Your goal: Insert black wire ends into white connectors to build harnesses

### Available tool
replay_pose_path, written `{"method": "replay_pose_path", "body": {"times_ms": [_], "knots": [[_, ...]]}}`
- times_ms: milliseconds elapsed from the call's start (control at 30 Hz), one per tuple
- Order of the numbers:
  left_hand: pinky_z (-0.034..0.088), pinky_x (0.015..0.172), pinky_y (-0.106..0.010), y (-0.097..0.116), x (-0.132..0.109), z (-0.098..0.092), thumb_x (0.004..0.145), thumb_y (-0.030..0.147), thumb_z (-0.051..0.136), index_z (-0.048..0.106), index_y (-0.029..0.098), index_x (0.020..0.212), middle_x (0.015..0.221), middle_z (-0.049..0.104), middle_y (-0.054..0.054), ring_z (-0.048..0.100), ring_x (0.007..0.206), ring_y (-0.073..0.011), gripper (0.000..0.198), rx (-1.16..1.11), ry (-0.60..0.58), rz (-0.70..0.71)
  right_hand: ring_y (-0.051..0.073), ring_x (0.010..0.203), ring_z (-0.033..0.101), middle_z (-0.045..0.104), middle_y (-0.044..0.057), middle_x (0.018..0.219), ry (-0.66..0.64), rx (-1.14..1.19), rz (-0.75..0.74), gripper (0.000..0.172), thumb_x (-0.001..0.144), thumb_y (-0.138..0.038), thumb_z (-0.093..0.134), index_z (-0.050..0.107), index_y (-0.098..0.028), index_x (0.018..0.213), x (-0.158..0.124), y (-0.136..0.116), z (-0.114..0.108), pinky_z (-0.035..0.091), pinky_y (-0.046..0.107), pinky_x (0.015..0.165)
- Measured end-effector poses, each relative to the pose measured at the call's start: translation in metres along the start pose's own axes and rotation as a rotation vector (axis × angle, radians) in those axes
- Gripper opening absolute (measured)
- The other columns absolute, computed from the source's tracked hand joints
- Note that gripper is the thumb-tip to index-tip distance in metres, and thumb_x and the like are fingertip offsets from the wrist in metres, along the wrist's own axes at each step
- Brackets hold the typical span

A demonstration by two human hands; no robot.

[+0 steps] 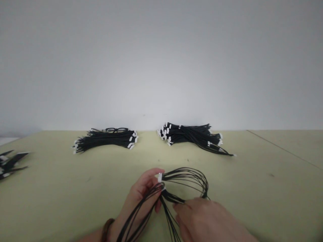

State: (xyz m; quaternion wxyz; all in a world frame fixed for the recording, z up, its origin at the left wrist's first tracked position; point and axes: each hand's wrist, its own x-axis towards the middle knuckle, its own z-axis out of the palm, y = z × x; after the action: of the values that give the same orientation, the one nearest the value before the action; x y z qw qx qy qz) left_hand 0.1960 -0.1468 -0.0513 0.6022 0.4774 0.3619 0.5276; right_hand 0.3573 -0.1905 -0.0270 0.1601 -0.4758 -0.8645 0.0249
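My left hand [141,195] is closed on a black wire harness [191,174], its fingers pinching near a white connector [160,177] at one end of the wires. From that connector the wires arch to the right in a wide loop. My right hand [202,216] is closed around the harness wires at the lower right of the loop; its fingertips are partly hidden behind the hand. More black wires hang down between the two hands and run past the bottom edge of the view.
On the pale green table [63,181], a pile of black harnesses [106,139] lies back left with glasses [116,129] behind it. Another harness pile [191,134] lies back centre-right. Further blurred black and white pieces [12,163] are at the left edge. A wall [161,67] rises behind.
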Motion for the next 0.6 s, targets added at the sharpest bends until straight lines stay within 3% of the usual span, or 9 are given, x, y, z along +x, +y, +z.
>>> {"method": "replay_pose_path", "body": {"times_ms": [133,267,467,533,600], "knots": [[0.038,0.042,-0.016,0.000,-0.002,0.000,0.067,0.032,0.078,0.069,0.025,0.095,0.066,0.054,0.003,0.045,0.046,-0.0070,0.030,-0.083,-0.015,0.014,0.009,0.051,0.057,0.065,-0.004,0.062,-0.015,0.282,0.093,0.022,0.079,-0.009,0.050,0.060,-0.021,0.063,0.015,-0.007,-0.011,0.035,0.018,0.049],[0.039,0.043,-0.015,0.001,-0.006,0.001,0.066,0.027,0.079,0.071,0.026,0.091,0.066,0.053,0.003,0.045,0.047,-0.0065,0.026,-0.169,-0.022,0.010,0.008,0.047,0.047,0.055,-0.006,0.053,-0.001,0.359,0.147,0.021,0.074,-0.009,0.049,0.053,-0.019,0.057,0.014,-0.007,-0.011,0.029,0.019,0.046],[0.039,0.044,-0.015,0.007,-0.009,0.005,0.064,0.026,0.080,0.071,0.027,0.088,0.066,0.055,0.004,0.044,0.048,-0.0064,0.026,-0.210,0.002,0.011,0.009,0.048,0.046,0.055,-0.005,0.055,-0.050,0.427,0.244,0.016,0.072,-0.011,0.050,0.055,-0.019,0.060,0.013,-0.009,-0.018,0.029,0.019,0.045],[0.039,0.045,-0.016,0.007,-0.008,0.005,0.064,0.027,0.080,0.070,0.027,0.089,0.065,0.056,0.004,0.045,0.048,-0.0070,0.027,-0.191,0.017,0.010,0.010,0.051,0.049,0.058,-0.004,0.059,-0.096,0.486,0.282,0.014,0.072,-0.011,0.050,0.061,-0.021,0.071,0.013,-0.008,-0.023,0.031,0.019,0.046],[0.039,0.045,-0.016,0.004,-0.004,0.005,0.064,0.031,0.081,0.069,0.026,0.091,0.063,0.057,0.004,0.046,0.048,-0.0077,0.030,-0.161,0.056,0.021,0.011,0.054,0.051,0.059,-0.003,0.062,-0.144,0.627,0.314,0.023,0.073,-0.012,0.050,0.064,-0.022,0.089,0.012,-0.004,-0.031,0.034,0.019,0.049]]}}
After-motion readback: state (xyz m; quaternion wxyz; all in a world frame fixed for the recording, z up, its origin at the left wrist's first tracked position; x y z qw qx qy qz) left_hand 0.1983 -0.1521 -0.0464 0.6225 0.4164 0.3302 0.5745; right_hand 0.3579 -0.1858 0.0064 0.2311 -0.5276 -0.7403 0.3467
